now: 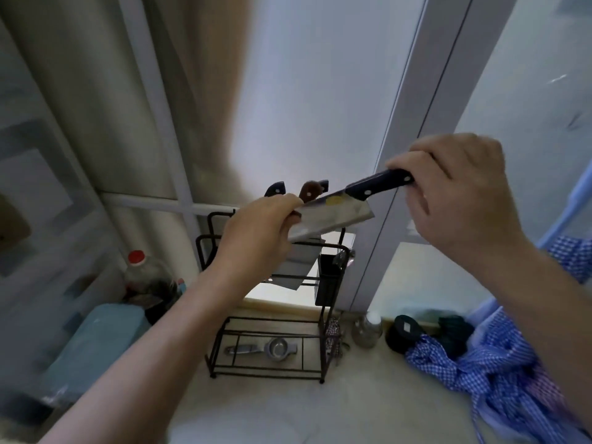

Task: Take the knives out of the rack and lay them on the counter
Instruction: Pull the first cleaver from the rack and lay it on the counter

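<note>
A cleaver (339, 216) with a broad steel blade and a dark riveted handle hangs in the air above the black wire rack (272, 347). My right hand (458, 193) grips its handle. My left hand (256, 232) pinches the far end of the blade. Behind the cleaver, other knives stay in the rack: a dark handle (275, 189), a brown handle (310, 190) and another dark one beside it. Their blades (294, 267) hang down inside the rack, partly hidden by my left hand.
The rack stands on a pale counter (368, 395) against a window. A metal squeezer (266, 347) lies on its bottom shelf. A red-capped bottle (144, 277) and a teal container stand left; a small jar (368, 328), a black lid and a blue checked cloth (499, 373) lie right.
</note>
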